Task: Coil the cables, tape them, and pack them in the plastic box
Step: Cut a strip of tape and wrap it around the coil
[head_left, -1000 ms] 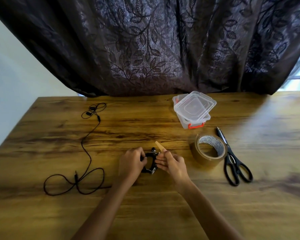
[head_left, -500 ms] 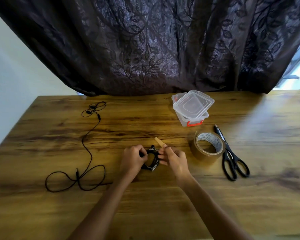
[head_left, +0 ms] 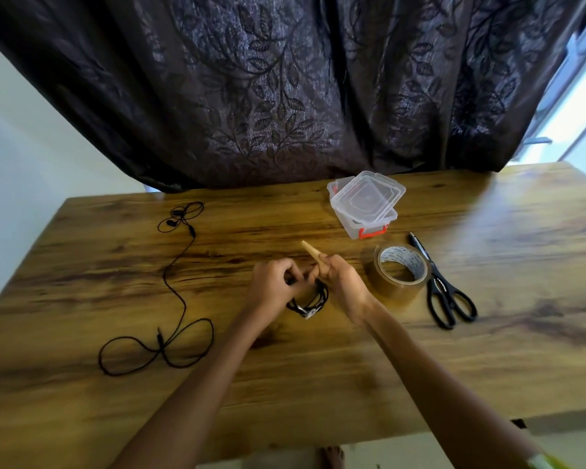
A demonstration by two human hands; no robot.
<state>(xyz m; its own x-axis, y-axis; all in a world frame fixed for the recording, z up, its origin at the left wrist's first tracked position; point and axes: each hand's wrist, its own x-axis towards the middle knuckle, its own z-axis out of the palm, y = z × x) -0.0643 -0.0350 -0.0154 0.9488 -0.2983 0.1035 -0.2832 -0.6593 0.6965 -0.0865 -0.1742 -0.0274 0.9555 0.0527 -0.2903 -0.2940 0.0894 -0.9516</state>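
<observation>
At the middle of the wooden table (head_left: pixel 318 367) my left hand (head_left: pixel 274 286) grips a small coiled black cable (head_left: pixel 313 304) from the left. My right hand (head_left: pixel 341 282) pinches a short strip of brown tape (head_left: pixel 310 250) that sticks up and away from the coil. A second black earphone cable (head_left: pixel 175 292) lies loose and uncoiled on the left side of the table. The clear plastic box (head_left: pixel 366 206) with red latches stands at the back, its lid resting askew on top.
A roll of brown tape (head_left: pixel 399 277) sits just right of my right hand. Black scissors (head_left: pixel 444 289) lie beside the roll, blades pointing away. A dark curtain (head_left: pixel 285 89) hangs behind the table. The table's near edge runs below my forearms.
The coil now hangs lower between my hands, and my right hand has turned over it with the tape strip still raised. The view has shifted slightly.
</observation>
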